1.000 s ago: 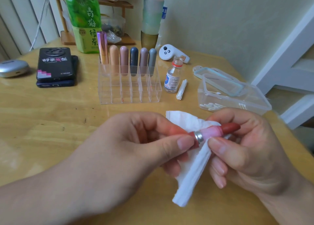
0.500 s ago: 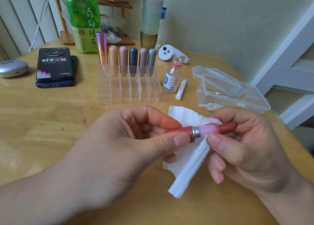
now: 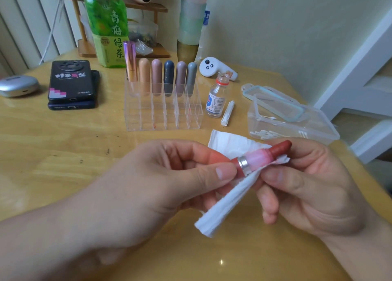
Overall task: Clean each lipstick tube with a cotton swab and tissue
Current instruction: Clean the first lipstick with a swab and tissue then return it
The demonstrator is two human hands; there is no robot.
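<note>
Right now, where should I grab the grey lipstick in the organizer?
Pinch the grey lipstick by its rounded top from above: it stands upright in the organizer, lower half walled in, the mauve tube close beside it.

The wooden counter (image 3: 63, 157) carries a clear organizer (image 3: 163, 115) at its middle, with a small bottle (image 3: 216, 99) just beside its right end and a paper-wrapped bundle (image 3: 228, 113) next to that. A box (image 3: 314, 130) of swabs (image 3: 265, 134) sits near the right edge. Stacked phones (image 3: 71, 85) and a silver case (image 3: 18, 85) lie toward the left edge; a green bottle (image 3: 108, 30), a wooden rack (image 3: 87, 49) and a white controller (image 3: 214, 68) sit toward the far edge
</note>
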